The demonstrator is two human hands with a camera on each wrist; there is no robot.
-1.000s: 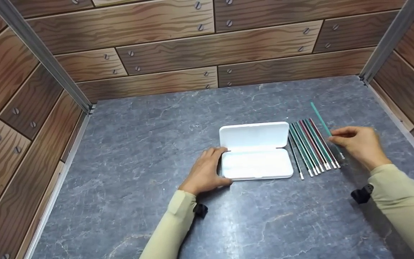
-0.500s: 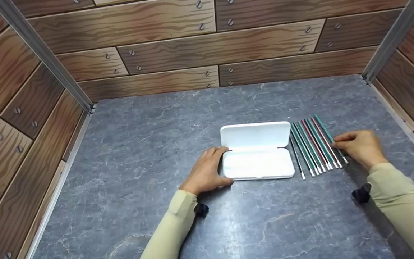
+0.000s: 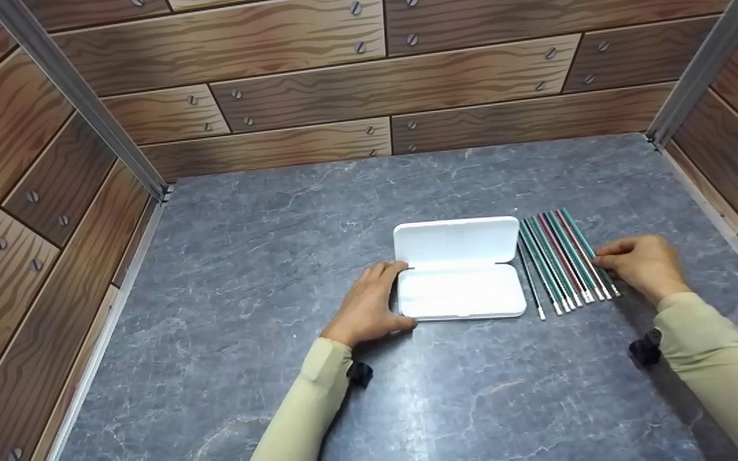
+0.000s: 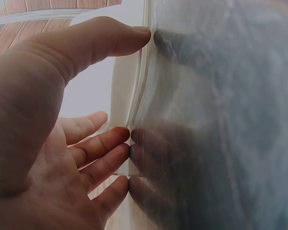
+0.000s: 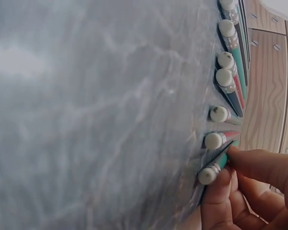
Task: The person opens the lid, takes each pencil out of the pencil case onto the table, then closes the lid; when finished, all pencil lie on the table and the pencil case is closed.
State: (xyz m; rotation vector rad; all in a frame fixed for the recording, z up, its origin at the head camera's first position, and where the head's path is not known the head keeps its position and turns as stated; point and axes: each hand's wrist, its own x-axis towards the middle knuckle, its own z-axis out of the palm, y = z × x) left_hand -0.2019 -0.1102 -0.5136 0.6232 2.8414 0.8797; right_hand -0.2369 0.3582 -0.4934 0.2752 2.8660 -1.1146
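An opened white pencil case (image 3: 462, 291) lies on the table, its lid raised at the back. My left hand (image 3: 369, 304) rests at the left side of the case, thumb along the front edge and fingertips by the left edge, fairly straight. To the right of the case, several eraser-tipped pencils (image 3: 551, 262) lie side by side in a slanted row, in green, red and dark colours. At the right end of that row, my right hand (image 3: 644, 266) pinches a green pencil (image 5: 222, 161) between thumb and fingers, close to the table. The right wrist view shows the white erasers.
The grey marbled tabletop (image 3: 247, 256) extends to the left and in front of the case. Wood-patterned walls (image 3: 292, 96) close off the back and both sides, with metal posts (image 3: 81, 102) at the corners.
My right hand has brought the green pencil down and toward the row, so it now lies alongside the others. The left hand and the case have stayed in place.
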